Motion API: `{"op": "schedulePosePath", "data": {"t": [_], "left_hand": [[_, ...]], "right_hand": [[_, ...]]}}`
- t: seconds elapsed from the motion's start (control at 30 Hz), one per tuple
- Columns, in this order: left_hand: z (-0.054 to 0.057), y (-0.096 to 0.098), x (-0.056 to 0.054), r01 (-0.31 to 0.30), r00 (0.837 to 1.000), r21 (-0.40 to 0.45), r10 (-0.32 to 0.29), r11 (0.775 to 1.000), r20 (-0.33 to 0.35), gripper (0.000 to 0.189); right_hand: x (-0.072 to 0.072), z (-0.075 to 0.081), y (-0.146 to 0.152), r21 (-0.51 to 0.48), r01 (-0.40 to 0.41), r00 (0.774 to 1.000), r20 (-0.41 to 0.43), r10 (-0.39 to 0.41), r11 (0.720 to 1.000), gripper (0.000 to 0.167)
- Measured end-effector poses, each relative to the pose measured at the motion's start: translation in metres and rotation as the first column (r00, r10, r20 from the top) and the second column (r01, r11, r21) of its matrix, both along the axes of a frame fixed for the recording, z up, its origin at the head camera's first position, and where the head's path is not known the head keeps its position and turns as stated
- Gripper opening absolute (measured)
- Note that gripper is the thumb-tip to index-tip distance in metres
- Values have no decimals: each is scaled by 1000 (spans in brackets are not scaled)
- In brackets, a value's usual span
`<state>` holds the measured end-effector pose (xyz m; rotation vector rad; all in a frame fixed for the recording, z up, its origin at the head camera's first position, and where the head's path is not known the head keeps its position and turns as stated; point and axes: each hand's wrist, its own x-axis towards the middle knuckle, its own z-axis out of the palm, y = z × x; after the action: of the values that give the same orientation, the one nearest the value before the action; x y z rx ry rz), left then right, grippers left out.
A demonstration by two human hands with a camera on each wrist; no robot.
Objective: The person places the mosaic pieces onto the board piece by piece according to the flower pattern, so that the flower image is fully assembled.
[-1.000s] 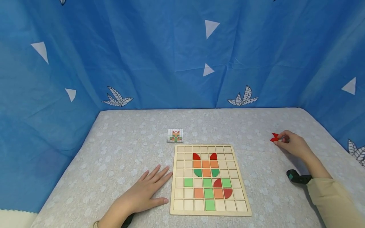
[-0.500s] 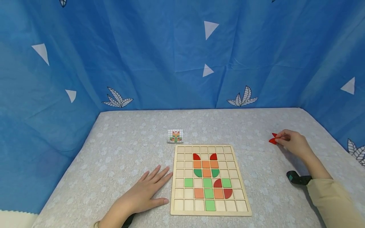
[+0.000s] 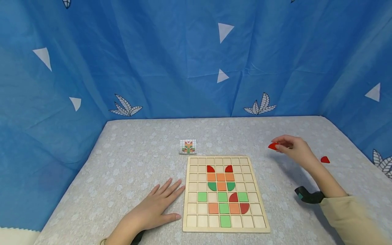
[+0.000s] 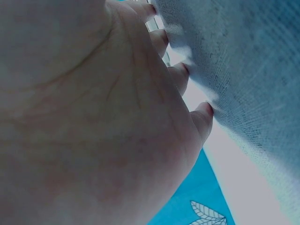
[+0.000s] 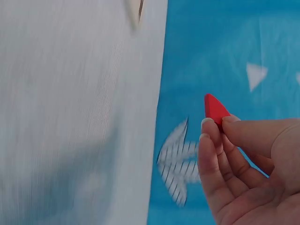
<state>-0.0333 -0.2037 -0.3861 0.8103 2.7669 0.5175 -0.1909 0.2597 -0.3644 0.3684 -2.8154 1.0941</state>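
My right hand [image 3: 295, 149] is raised over the right part of the table and pinches a red quarter-circle tile [image 3: 273, 146] between thumb and fingertips. In the right wrist view the red tile [image 5: 216, 110] points up from the fingertips. Another red tile [image 3: 325, 159] lies on the table to the right of that hand. My left hand [image 3: 154, 206] lies flat, fingers spread, beside the left edge of a wooden grid board [image 3: 239, 223]. The left wrist view shows mostly its palm [image 4: 108, 117]. Orange, light green, dark green and red tiles sit in the board's squares.
A small pattern card [image 3: 188, 146] with a coloured grid picture lies just behind the board. A patterned grey cloth [image 3: 137, 153] covers the table. Blue curtains [image 3: 183, 68] hang at the back and sides.
My right hand has moved left with a red tile in its fingertips. A red tile now shows on the table to its right. The left hand and the board have stayed put.
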Motion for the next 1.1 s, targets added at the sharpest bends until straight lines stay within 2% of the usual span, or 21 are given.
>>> {"op": "schedulePosePath", "data": {"t": [0.17, 0.3, 0.4, 0.77, 0.9, 1.1], "left_hand": [[1, 0, 0, 0, 1000, 4, 0, 1000, 1, 76], [1, 0, 0, 3, 1000, 4, -3, 1000, 4, 76], [1, 1, 0, 5, 1000, 0, -5, 1000, 3, 76], [0, 0, -1, 11, 1000, -2, -11, 1000, -5, 76], [-1, 0, -1, 10, 1000, -3, -10, 1000, -2, 76], [-1, -1, -1, 9, 1000, -6, -9, 1000, -8, 76]], "right_hand": [[21, 22, -43, -43, -130, 991, -3, 130, 991, 22], [31, 27, -68, -72, -191, 982, 4, 191, 979, 21], [36, 27, -84, -105, -231, 972, 16, 234, 967, 18], [55, 20, -125, -133, -339, 939, 7, 343, 931, 13], [65, 17, -134, -179, -380, 919, 36, 393, 907, 11], [79, 16, -148, -221, -457, 871, 85, 484, 862, 11]]}}
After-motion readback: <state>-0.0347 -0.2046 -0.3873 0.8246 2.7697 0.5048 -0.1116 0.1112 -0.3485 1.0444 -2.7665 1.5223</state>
